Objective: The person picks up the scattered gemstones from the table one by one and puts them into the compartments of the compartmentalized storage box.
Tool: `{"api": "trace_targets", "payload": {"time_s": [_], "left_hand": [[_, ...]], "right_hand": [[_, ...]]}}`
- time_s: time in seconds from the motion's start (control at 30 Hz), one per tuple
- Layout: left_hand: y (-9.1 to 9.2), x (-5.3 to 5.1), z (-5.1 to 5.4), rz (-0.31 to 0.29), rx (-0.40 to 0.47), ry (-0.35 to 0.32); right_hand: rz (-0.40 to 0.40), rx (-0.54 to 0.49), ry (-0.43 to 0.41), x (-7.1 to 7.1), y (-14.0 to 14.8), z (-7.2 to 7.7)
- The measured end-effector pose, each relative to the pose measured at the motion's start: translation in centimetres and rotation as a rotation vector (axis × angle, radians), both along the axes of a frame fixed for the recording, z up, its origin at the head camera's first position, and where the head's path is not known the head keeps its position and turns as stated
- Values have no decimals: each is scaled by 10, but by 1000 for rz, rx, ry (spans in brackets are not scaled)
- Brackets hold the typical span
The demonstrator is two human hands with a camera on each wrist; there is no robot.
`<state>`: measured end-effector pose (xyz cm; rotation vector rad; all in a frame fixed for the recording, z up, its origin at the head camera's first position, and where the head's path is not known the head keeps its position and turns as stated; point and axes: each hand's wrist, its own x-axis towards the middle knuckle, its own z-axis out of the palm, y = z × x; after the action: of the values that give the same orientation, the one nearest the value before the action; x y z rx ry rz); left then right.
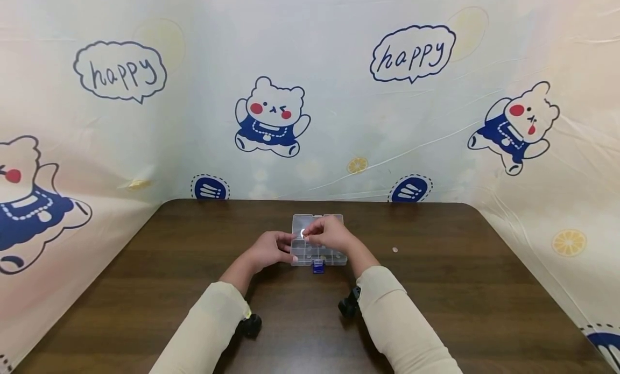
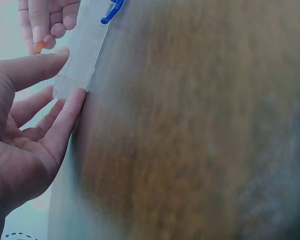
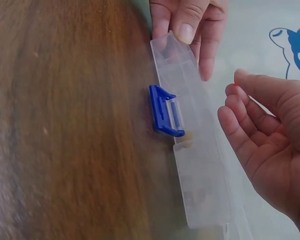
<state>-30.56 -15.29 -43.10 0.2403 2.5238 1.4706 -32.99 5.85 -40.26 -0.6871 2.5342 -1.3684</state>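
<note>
A clear plastic compartment box (image 1: 301,261) with a blue latch (image 1: 317,267) on its near side lies on the table; its lid (image 1: 301,221) appears folded back, away from me. At the box's left end, my left hand (image 1: 268,251) holds it between thumb and fingers. Above the box, my right hand (image 1: 331,234) pinches a tiny orange piece (image 2: 38,46) between thumb and fingertips; its kind cannot be made out. In the right wrist view, a small yellowish piece (image 3: 188,137) shows through the box wall near the latch.
A tiny pale round piece (image 1: 394,249) lies on the brown wooden table (image 1: 436,288), right of the box. Behind the table hangs a printed cloth (image 1: 334,121) with bears and lettering. Dark wrist-worn cameras (image 1: 251,326) sit below both cuffs.
</note>
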Motion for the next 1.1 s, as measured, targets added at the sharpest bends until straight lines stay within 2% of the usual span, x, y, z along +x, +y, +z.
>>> {"api": "trace_targets", "payload": {"time_s": [0.13,0.5,0.83,1.1], "left_hand": [[0,-1,2,2,-11,-3],[-1,0,0,-3,5,16],[1,0,1,5,4,29],[0,0,0,2,-2,26]], "right_hand": [[-8,-2,13,-2,-4,-4],[-26,6,118,-1,-14,-12],[-42,37,79,-1,-17,-16],[-46,46,86,0,-17,-17]]}}
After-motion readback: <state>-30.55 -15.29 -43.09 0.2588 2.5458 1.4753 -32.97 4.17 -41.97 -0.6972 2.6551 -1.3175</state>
